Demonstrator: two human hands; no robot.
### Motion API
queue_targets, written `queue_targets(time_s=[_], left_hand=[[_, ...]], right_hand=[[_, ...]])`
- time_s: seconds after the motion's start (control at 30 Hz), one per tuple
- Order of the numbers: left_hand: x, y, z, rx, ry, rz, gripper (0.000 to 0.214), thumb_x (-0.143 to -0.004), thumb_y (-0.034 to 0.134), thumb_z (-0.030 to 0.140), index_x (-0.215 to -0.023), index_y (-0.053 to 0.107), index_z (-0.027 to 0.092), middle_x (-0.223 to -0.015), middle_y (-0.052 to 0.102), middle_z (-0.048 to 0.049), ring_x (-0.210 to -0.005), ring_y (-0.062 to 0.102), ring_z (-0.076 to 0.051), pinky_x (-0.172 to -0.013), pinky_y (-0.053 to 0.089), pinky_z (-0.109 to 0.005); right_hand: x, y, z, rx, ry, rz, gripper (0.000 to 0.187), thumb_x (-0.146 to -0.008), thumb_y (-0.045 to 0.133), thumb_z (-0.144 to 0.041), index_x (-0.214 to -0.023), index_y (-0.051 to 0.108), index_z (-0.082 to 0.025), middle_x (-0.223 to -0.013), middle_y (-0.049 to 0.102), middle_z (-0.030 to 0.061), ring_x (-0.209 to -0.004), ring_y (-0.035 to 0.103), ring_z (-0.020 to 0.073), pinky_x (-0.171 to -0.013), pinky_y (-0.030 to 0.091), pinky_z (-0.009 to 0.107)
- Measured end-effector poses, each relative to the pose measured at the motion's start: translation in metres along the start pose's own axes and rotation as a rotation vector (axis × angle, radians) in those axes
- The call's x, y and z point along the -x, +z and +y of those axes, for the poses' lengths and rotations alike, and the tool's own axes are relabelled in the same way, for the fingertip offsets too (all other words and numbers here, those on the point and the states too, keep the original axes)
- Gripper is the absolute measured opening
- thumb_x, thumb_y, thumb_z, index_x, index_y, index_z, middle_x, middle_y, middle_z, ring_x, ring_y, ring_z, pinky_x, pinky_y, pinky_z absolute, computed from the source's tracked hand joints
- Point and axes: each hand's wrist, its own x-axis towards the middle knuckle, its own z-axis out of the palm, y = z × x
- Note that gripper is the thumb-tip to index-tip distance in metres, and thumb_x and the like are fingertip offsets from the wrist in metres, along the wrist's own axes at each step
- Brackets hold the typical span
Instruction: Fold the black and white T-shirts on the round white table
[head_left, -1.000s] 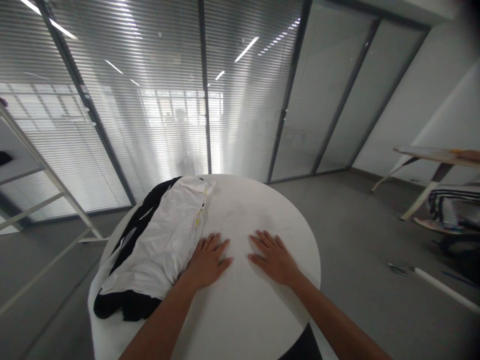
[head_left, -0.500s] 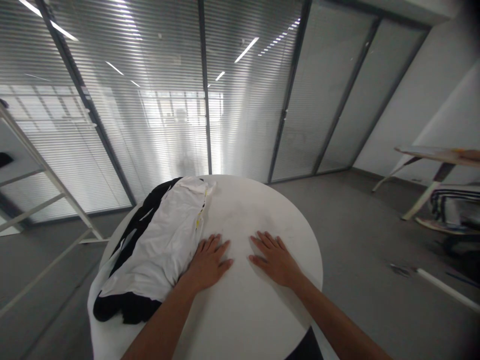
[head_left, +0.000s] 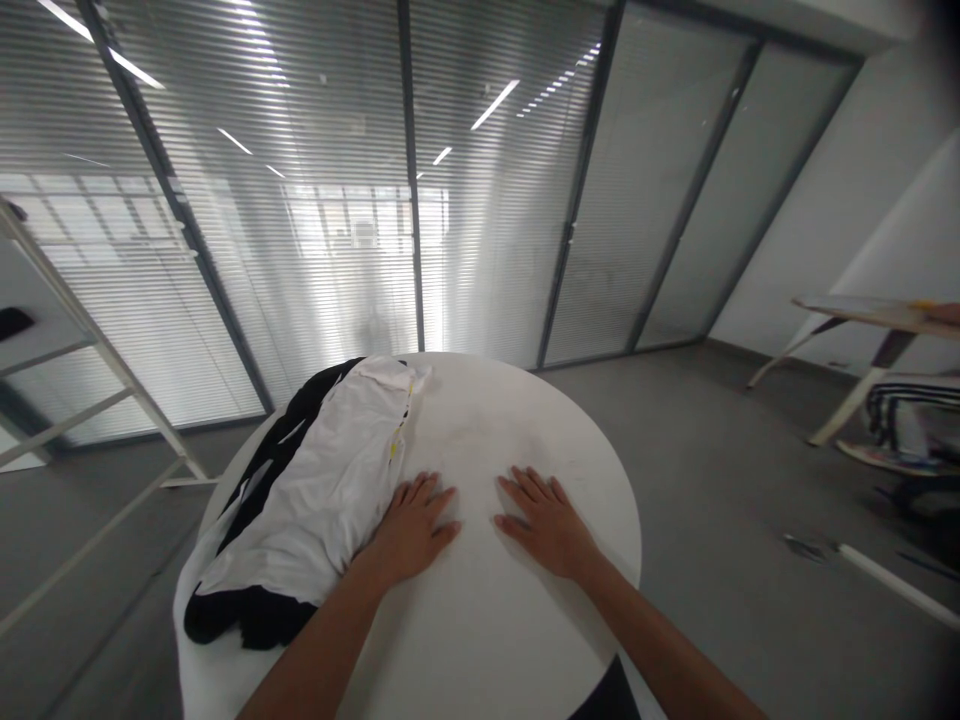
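Note:
My left hand (head_left: pixel 414 528) lies flat on the round white table (head_left: pixel 480 640), fingers spread, at the right edge of a white and black garment (head_left: pixel 330 480). The garment covers the table's left side, white cloth on top, with black parts showing along its left and front edges and a thin yellow and black strip on its right edge. Its exact kind I cannot tell. My right hand (head_left: pixel 547 525) rests palm down on the bare tabletop to the right, fingers apart, holding nothing. A gap of tabletop separates the two hands.
Behind the table stands a glass partition with blinds (head_left: pixel 495 230). A white metal frame (head_left: pixel 112 370) is on the left. To the right are another table (head_left: pixel 885 312), striped cloth (head_left: pixel 892 410) and a white pole (head_left: pixel 892 580) near the grey floor.
Almost nothing differs. The view has shifted very slightly; both hands stay flat on the table and the garment lies as before.

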Motion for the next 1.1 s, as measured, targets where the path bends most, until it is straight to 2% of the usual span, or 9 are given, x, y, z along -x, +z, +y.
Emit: queue_targets(time_s=[0.1, 0.2, 0.3, 0.4, 0.47, 0.67, 0.83, 0.97, 1.1], left_hand=[[0.002, -0.017, 0.005, 0.032, 0.017, 0.040, 0.045, -0.095, 0.037, 0.041, -0.132, 0.056, 0.024, -0.142, 0.052, -0.0082, -0.133, 0.044, -0.023, -0.110, 0.030, -0.041], [0.003, -0.046, 0.008, -0.006, -0.085, 0.184, 0.038, -0.094, 0.037, 0.033, -0.119, 0.064, 0.024, -0.120, 0.065, -0.0065, -0.113, 0.057, -0.021, -0.099, 0.040, -0.035], [0.001, -0.071, -0.001, -0.156, -0.303, 0.265, 0.038, -0.091, 0.043, 0.041, -0.117, 0.063, 0.022, -0.110, 0.065, -0.0099, -0.104, 0.058, -0.025, -0.092, 0.043, -0.038], [-0.001, -0.079, -0.019, -0.298, -0.521, 0.191, 0.048, -0.086, 0.048, 0.050, -0.121, 0.058, 0.019, -0.110, 0.061, -0.0148, -0.103, 0.058, -0.031, -0.083, 0.045, -0.042], [-0.001, -0.075, -0.032, -0.330, -0.593, 0.129, 0.046, -0.087, 0.047, 0.047, -0.122, 0.057, 0.018, -0.113, 0.059, -0.0170, -0.105, 0.057, -0.034, -0.079, 0.046, -0.042], [-0.002, -0.074, -0.059, -0.105, -0.580, 0.133, 0.033, -0.091, 0.037, 0.032, -0.110, 0.061, 0.021, -0.103, 0.067, -0.0130, -0.097, 0.064, -0.028, -0.077, 0.045, -0.035], [-0.013, -0.103, -0.068, 0.030, -0.543, 0.390, 0.027, -0.088, 0.040, 0.032, -0.100, 0.062, 0.022, -0.089, 0.070, -0.0082, -0.086, 0.065, -0.024, -0.074, 0.044, -0.031], [-0.024, -0.131, -0.065, 0.287, -0.449, 0.557, 0.023, -0.084, 0.048, 0.034, -0.093, 0.064, 0.019, -0.077, 0.066, -0.0034, -0.067, 0.062, -0.017, -0.062, 0.044, -0.027], [-0.037, -0.150, -0.045, 0.607, -0.416, 0.634, 0.023, -0.081, 0.053, 0.036, -0.094, 0.063, 0.019, -0.060, 0.056, 0.0035, -0.041, 0.048, -0.011, -0.042, 0.036, -0.022]], right_hand=[[0.001, -0.001, 0.000, 0.002, 0.006, -0.003, 0.066, -0.093, 0.034, -0.064, -0.147, 0.038, -0.027, -0.156, 0.028, 0.0086, -0.143, 0.023, 0.0315, -0.113, 0.018, 0.056], [0.001, -0.002, 0.000, 0.001, 0.008, -0.007, 0.066, -0.093, 0.033, -0.065, -0.147, 0.037, -0.028, -0.156, 0.028, 0.0076, -0.144, 0.022, 0.0306, -0.114, 0.017, 0.055], [0.001, -0.002, 0.000, 0.004, 0.004, -0.012, 0.066, -0.093, 0.033, -0.064, -0.147, 0.037, -0.028, -0.156, 0.028, 0.0073, -0.144, 0.022, 0.0306, -0.114, 0.016, 0.055], [0.001, -0.002, 0.001, 0.003, 0.004, -0.010, 0.065, -0.093, 0.034, -0.063, -0.147, 0.037, -0.027, -0.156, 0.028, 0.0073, -0.144, 0.022, 0.0306, -0.114, 0.016, 0.055], [0.001, -0.002, 0.001, 0.000, 0.007, -0.004, 0.065, -0.093, 0.034, -0.063, -0.147, 0.038, -0.027, -0.156, 0.028, 0.0075, -0.144, 0.022, 0.0303, -0.114, 0.017, 0.055], [0.002, -0.002, 0.002, -0.023, 0.000, -0.004, 0.066, -0.092, 0.033, -0.064, -0.147, 0.038, -0.028, -0.156, 0.029, 0.0080, -0.144, 0.022, 0.0308, -0.114, 0.016, 0.055], [0.002, -0.004, 0.000, -0.032, 0.008, -0.006, 0.066, -0.093, 0.034, -0.063, -0.147, 0.038, -0.026, -0.156, 0.028, 0.0088, -0.144, 0.021, 0.0298, -0.115, 0.014, 0.055], [0.001, -0.006, 0.000, -0.060, 0.024, 0.003, 0.060, -0.092, 0.042, -0.057, -0.142, 0.046, -0.025, -0.153, 0.034, 0.0088, -0.143, 0.025, 0.0304, -0.114, 0.015, 0.055], [-0.002, -0.009, -0.001, -0.195, 0.046, 0.083, 0.036, -0.093, 0.043, -0.034, -0.123, 0.061, -0.025, -0.133, 0.058, 0.0073, -0.131, 0.044, 0.0277, -0.112, 0.019, 0.057]])
